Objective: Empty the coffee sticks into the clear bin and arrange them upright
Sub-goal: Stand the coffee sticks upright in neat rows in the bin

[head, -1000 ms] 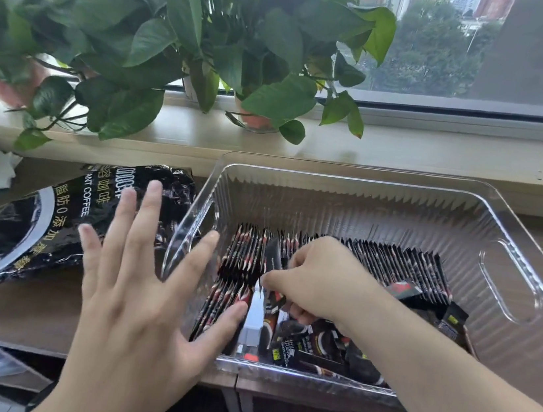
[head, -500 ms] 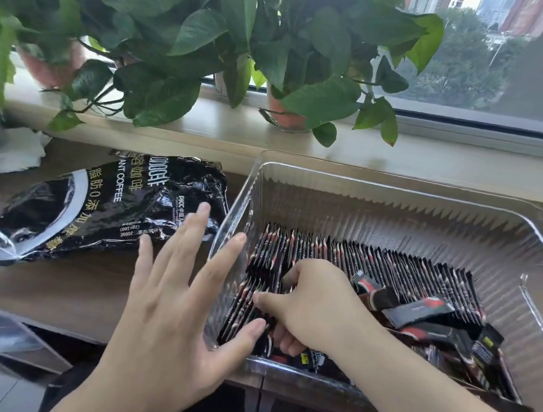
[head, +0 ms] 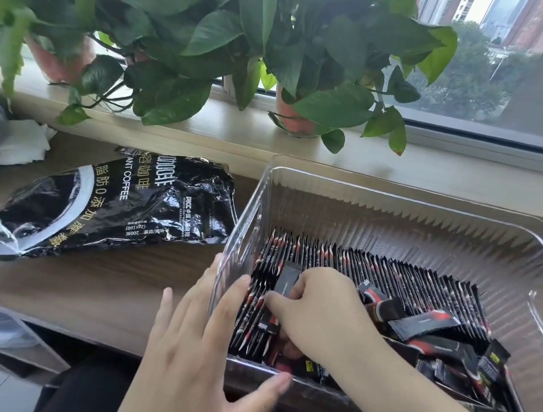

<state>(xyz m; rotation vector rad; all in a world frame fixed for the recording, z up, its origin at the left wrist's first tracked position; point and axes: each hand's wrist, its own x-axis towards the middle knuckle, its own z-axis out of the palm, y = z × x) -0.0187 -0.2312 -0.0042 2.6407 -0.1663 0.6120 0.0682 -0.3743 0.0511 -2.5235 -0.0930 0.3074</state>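
the left hand (head: 210, 346) lies spread flat against the near-left corner of the clear bin (head: 401, 202), low in the frame; the right hand (head: 315, 312) is inside, fingers curled on a coffee stick (head: 286, 282) by the left wall. best to brace the wall and tuck each stick on edge into the row. the standing sticks (head: 375, 271) run black with red-and-white marks across centre frame; loose sticks (head: 427, 326) lie flat lower right.

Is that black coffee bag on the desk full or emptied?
Emptied, apparently: the coffee bag lies flat and crumpled, its left end open.
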